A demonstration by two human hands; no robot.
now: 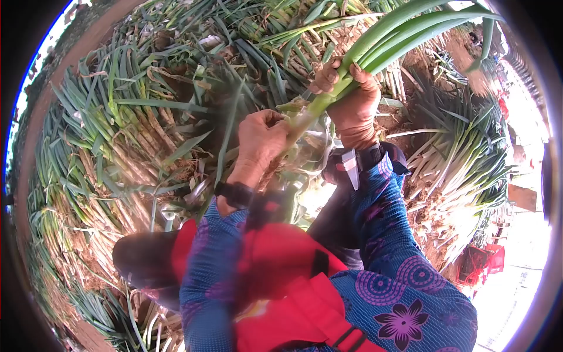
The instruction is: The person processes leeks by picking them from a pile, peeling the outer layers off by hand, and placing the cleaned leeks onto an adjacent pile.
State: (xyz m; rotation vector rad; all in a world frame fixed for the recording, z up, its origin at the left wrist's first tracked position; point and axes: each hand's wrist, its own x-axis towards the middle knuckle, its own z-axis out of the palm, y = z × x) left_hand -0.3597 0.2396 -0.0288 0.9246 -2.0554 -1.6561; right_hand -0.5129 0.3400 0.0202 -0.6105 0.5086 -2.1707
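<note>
A thick green onion (319, 105) slants across the upper middle, its long green leaves reaching to the upper right. My right hand (356, 108) is closed around it where the stalk turns into leaves. Lower down, my left hand (261, 141) has its fingers curled in a pinch against the pale lower stalk; exactly which layer they grip is hard to see. Loose, pale skins (314, 152) hang below the stalk between both hands. By my right wrist is a flat, pale, blade-like piece (350, 168), apparently fixed to a dark band.
Untrimmed green onions (117, 152) lie in heaps on the left and at the back. A pile of cleaner, white-stalked onions (454, 158) lies on the right. A red crate (481, 264) stands at the lower right. My knees and a red apron (287, 264) are below.
</note>
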